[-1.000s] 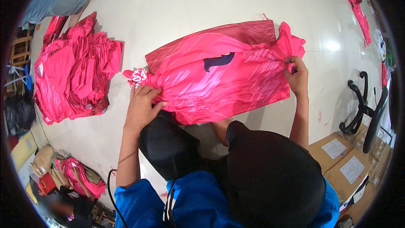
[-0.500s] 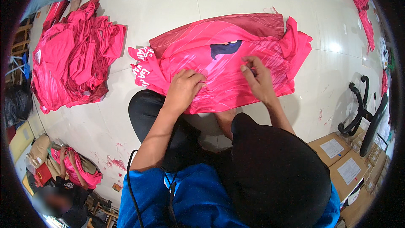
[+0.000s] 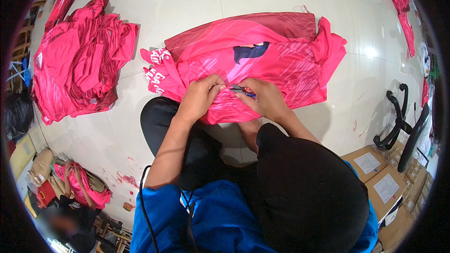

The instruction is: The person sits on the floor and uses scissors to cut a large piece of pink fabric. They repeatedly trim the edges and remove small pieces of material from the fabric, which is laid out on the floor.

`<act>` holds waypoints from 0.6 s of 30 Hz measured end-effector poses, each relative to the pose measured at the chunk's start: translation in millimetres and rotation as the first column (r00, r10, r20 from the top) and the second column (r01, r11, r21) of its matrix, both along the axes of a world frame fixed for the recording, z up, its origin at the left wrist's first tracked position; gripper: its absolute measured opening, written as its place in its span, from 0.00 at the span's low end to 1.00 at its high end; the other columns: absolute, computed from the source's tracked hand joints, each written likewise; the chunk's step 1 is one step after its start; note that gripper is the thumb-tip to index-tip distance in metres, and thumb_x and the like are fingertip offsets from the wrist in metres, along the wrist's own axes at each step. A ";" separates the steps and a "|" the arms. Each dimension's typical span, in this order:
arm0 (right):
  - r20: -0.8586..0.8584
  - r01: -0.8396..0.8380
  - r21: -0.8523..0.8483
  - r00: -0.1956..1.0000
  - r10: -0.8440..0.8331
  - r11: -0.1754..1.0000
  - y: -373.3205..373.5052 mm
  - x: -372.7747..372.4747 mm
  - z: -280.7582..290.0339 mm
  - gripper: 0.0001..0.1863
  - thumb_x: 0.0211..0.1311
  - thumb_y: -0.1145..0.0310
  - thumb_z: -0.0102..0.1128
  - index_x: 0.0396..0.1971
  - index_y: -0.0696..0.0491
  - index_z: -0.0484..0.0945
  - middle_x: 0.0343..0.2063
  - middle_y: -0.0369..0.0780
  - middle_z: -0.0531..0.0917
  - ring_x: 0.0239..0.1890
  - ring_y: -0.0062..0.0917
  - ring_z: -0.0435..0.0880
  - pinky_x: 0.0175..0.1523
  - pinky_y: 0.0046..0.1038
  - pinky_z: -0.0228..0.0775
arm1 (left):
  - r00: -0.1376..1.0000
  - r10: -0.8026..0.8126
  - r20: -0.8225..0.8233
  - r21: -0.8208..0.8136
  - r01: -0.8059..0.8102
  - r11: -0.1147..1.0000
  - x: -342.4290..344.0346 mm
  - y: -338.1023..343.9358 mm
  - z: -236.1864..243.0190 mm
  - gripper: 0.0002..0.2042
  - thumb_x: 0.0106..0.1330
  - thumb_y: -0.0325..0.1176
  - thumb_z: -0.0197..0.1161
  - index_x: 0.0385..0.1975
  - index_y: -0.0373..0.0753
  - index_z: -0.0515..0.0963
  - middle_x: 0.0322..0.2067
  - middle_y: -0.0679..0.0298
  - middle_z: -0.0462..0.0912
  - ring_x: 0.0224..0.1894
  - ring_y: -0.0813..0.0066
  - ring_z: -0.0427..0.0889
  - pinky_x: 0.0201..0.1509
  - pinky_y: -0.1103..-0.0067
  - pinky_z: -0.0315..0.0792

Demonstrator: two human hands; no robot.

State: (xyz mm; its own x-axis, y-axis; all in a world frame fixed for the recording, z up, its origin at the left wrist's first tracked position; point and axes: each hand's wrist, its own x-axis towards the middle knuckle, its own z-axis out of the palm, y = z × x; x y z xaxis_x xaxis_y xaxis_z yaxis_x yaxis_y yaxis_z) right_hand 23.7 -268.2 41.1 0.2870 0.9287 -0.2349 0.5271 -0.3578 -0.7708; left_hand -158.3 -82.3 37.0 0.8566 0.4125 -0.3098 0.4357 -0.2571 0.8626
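Note:
A bright pink shirt [image 3: 281,72] with a dark blue printed patch and white lettering lies spread on the floor before my crossed legs. My left hand [image 3: 200,97] pinches a bit of its cloth near the front edge, fingers closed. In my right hand [image 3: 265,98] is a small pair of thread snips [image 3: 247,92], partly hidden by the fingers. Their tips point left, close to the pinched cloth; whether the blades touch a thread is too small to tell.
At the left rises a large heap of pink garments [image 3: 84,61]. A co-worker [image 3: 77,206] handles pink cloth at the lower left. Cardboard boxes [image 3: 384,185] and a black chair base [image 3: 398,119] stand at the right. Thread scraps [image 3: 126,179] litter the pale tiled floor.
My right hand has moved left and down with the snips, up to the left hand. The left hand still pinches the shirt. The bare leg at the upper left has gone from view.

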 end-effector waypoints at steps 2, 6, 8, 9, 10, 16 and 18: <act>-0.001 -0.033 0.017 0.999 0.033 0.999 6.4 -0.4 3.3 0.17 0.70 0.57 0.73 0.48 0.53 0.83 0.37 0.48 0.89 0.40 0.48 0.90 0.43 0.47 0.80 | 1.000 0.001 0.015 0.007 -0.001 1.000 -0.7 0.5 0.7 0.06 0.78 0.28 0.67 0.47 0.31 0.83 0.39 0.50 0.91 0.44 0.58 0.94 0.50 0.70 0.83; -0.008 -0.058 0.053 0.998 0.058 0.997 11.1 -2.4 0.5 0.16 0.70 0.57 0.72 0.45 0.53 0.83 0.38 0.49 0.89 0.40 0.49 0.90 0.43 0.49 0.80 | 1.000 -0.005 0.014 -0.002 0.005 1.000 1.2 0.4 1.0 0.06 0.79 0.27 0.66 0.47 0.32 0.81 0.39 0.49 0.90 0.44 0.56 0.93 0.49 0.69 0.82; -0.004 -0.056 0.049 0.998 0.056 0.997 11.3 -2.2 -1.7 0.16 0.70 0.57 0.72 0.44 0.54 0.83 0.37 0.49 0.89 0.40 0.49 0.90 0.43 0.49 0.80 | 1.000 -0.013 0.013 -0.002 0.013 1.000 2.0 0.6 1.7 0.06 0.79 0.27 0.65 0.47 0.32 0.81 0.39 0.48 0.90 0.44 0.55 0.93 0.48 0.69 0.82; -0.002 -0.054 0.047 0.999 0.054 0.997 11.2 -2.0 -2.2 0.16 0.70 0.57 0.72 0.44 0.54 0.83 0.37 0.49 0.89 0.40 0.50 0.90 0.43 0.49 0.80 | 1.000 -0.014 0.019 -0.001 0.014 1.000 2.5 0.6 2.0 0.05 0.79 0.27 0.65 0.47 0.32 0.81 0.38 0.48 0.90 0.44 0.55 0.93 0.48 0.69 0.82; -0.002 -0.051 0.039 0.999 0.051 0.998 12.3 -2.8 -1.0 0.16 0.70 0.57 0.72 0.44 0.54 0.83 0.37 0.49 0.89 0.40 0.50 0.90 0.43 0.49 0.80 | 1.000 -0.012 0.023 0.001 0.012 1.000 1.5 0.5 2.0 0.05 0.79 0.27 0.65 0.47 0.32 0.81 0.38 0.48 0.90 0.44 0.55 0.93 0.48 0.69 0.82; -0.020 -0.016 0.031 1.000 0.017 0.999 14.4 -3.8 5.7 0.16 0.69 0.57 0.73 0.43 0.54 0.84 0.36 0.50 0.89 0.39 0.50 0.90 0.42 0.49 0.80 | 1.000 0.000 0.013 -0.009 0.000 1.000 0.1 0.8 0.5 0.06 0.79 0.27 0.66 0.46 0.31 0.80 0.37 0.49 0.89 0.43 0.56 0.93 0.48 0.69 0.81; -0.029 -0.005 0.023 1.000 0.006 1.000 14.1 -3.3 5.7 0.16 0.69 0.57 0.73 0.43 0.54 0.84 0.36 0.50 0.89 0.39 0.50 0.90 0.42 0.49 0.80 | 1.000 -0.003 0.022 -0.004 0.003 1.000 0.4 0.8 -0.6 0.06 0.79 0.28 0.66 0.46 0.31 0.80 0.37 0.49 0.89 0.42 0.56 0.93 0.48 0.69 0.81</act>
State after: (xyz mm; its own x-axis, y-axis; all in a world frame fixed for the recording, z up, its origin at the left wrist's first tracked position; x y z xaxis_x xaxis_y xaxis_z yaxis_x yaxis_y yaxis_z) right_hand 20.5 -254.1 46.8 0.2755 0.9354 -0.2216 0.5064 -0.3372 -0.7936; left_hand -157.9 -81.5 36.4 0.8647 0.4084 -0.2925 0.4156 -0.2546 0.8732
